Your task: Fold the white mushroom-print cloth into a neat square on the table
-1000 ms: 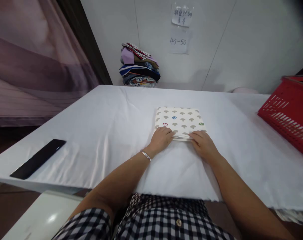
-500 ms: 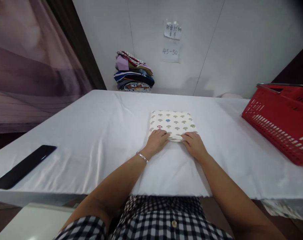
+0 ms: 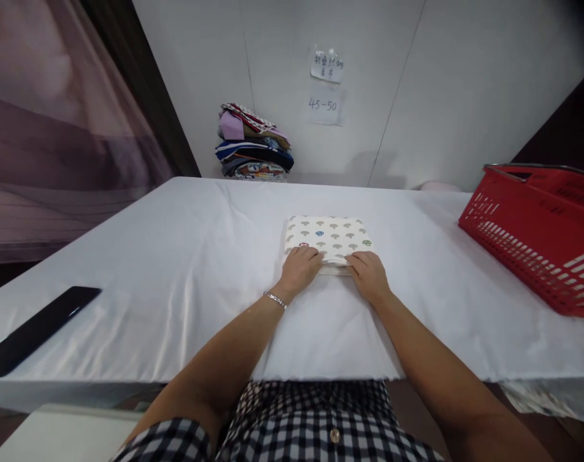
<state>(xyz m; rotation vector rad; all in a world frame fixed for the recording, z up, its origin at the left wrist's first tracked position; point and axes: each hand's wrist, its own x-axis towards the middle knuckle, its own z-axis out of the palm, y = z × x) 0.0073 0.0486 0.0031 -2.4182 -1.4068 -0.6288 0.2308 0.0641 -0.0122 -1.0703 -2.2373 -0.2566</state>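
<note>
Folded mushroom-print cloth [image 3: 328, 235]: a neat square packet lying flat near the middle of the white-covered counter [image 3: 176, 256], directly ahead of the person. Judged light, soft and limp, likely to slump or unfold if lifted by one corner; best taken along the near folded edge with both hands, or from beneath. Left hand [image 3: 299, 269]: palm down on the near left corner, fingers curled over the edge, seemingly pinching the layers. Right hand [image 3: 368, 274]: resting likewise on the near right corner, fingers bent onto the cloth. Also present: red plastic basket [image 3: 537, 231] at far right, black flat device [image 3: 34, 328] at left, stack of folded garments [image 3: 253, 142] by the wall.
</note>
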